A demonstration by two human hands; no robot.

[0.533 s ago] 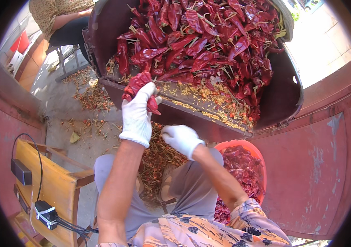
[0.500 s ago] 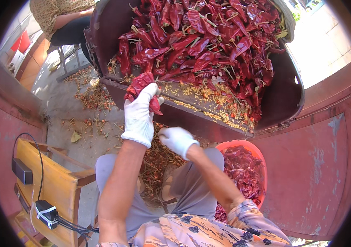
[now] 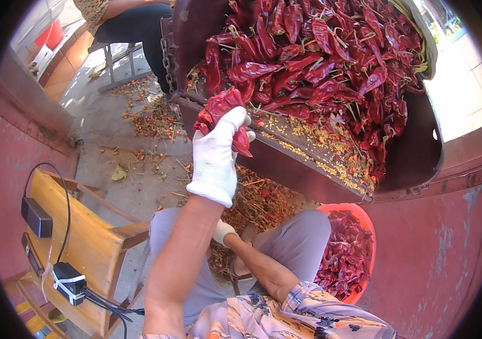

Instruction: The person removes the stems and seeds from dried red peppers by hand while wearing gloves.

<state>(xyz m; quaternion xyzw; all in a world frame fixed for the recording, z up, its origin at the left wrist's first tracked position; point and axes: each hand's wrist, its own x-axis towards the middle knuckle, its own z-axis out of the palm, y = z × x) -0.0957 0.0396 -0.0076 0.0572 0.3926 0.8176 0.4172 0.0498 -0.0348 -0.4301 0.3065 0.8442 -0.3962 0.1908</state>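
My left hand [image 3: 215, 152], in a white glove, grips a bunch of dried red chillies [image 3: 224, 104] at the near edge of a dark metal bin [image 3: 275, 169]. The bin holds a heap of whole red chillies [image 3: 314, 73], with yellow seeds [image 3: 303, 138] scattered along its front ledge. Low between my knees, my gloved right hand [image 3: 223, 231] is partly behind my left forearm, its fingers hidden. Dry stems and bits [image 3: 263, 192] cover the ground below the bin. A red basin [image 3: 369, 237] full of chillies stands beside my right leg.
At my left is a wooden chair [image 3: 94, 243] with black boxes and cables on it. Another person [image 3: 145, 45] sits behind the bin at top left, near a red bucket [image 3: 49, 35]. Red metal panels [image 3: 421, 248] flank me on both sides.
My right hand has moved down and left, from below the bin to behind my left forearm. The view has shifted, so the bin and left hand sit farther right.
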